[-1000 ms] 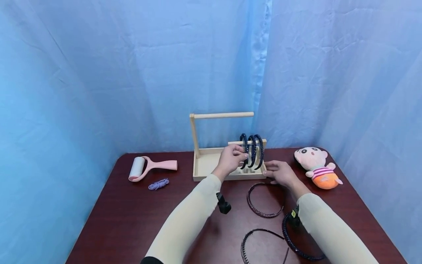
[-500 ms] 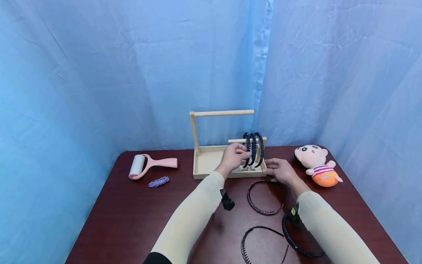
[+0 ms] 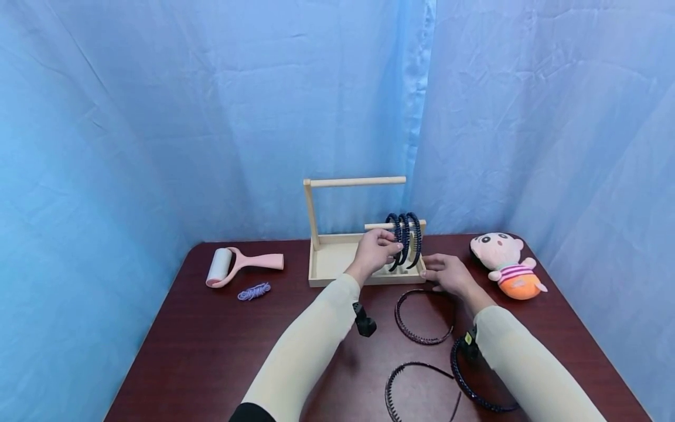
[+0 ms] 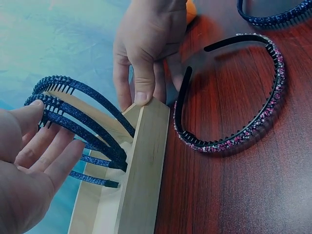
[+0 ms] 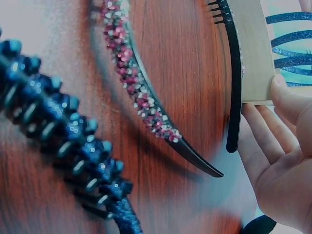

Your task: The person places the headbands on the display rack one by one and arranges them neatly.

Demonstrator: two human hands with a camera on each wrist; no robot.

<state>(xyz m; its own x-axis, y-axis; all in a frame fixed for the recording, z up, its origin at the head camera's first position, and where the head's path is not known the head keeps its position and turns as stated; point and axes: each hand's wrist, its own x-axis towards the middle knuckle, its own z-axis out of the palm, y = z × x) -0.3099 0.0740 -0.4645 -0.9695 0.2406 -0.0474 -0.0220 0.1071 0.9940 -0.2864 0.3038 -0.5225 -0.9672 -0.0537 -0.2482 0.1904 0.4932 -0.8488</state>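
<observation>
Three dark blue, sparkly headbands hang over the short bar of a wooden rack (image 3: 329, 282) at the back of the table. My left hand (image 3: 373, 253) pinches the leftmost headband (image 4: 90, 129) between thumb and fingers; the other two hang just to its right. At the rack's front right corner, my right hand (image 3: 445, 272) grips the tray wall, thumb on the front face and fingers round the end. A headband with pink and silver stones (image 4: 265, 114) lies on the table in front of that corner.
Nearer the front lie a thin dark headband (image 3: 390, 392) and a blue beaded headband (image 3: 466, 390), partly under the right forearm. A pink-handled roller (image 3: 248, 262) and purple cord (image 3: 254, 292) lie left. A plush doll (image 3: 508, 266) lies right. The rack's tall bar (image 3: 358, 182) stands above.
My left hand has shifted slightly right, bringing the leftmost headband along the bar closer to the other two. My right hand stays at the tray corner.
</observation>
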